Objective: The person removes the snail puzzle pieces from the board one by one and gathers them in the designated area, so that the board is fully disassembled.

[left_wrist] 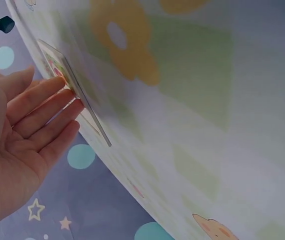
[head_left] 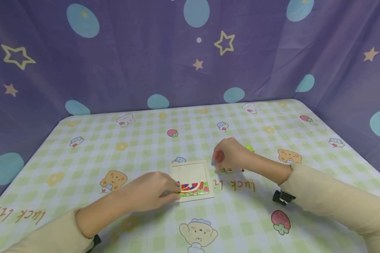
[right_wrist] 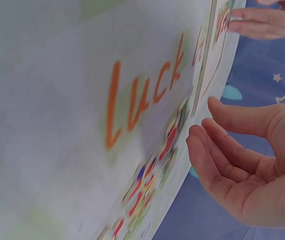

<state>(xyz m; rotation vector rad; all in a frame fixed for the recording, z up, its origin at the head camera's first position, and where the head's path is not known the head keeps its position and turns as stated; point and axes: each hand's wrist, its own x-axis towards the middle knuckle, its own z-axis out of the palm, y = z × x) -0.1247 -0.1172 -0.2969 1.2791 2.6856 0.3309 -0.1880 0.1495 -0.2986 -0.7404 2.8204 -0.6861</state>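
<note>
A shallow wooden puzzle tray (head_left: 210,179) lies on the table, its near part filled with colourful puzzle pieces (head_left: 194,188) and its far part bare wood. My left hand (head_left: 155,191) is at the tray's left side, fingers fairly straight, with the fingertips at the pieces and the rim. Beyond the tray's right edge hovers my right hand (head_left: 230,154), thumb and fingers bent with a gap between them and nothing visible in it. Several loose puzzle pieces (right_wrist: 142,187) lie on the cloth below and beside the right hand; in the head view that hand partly hides them.
A green checked tablecloth (head_left: 145,140) with printed bears, strawberries and lettering covers the table. Behind it hangs a purple curtain (head_left: 130,63) with stars and blue spots. Dark wrist straps (head_left: 283,198) sit at both sleeves.
</note>
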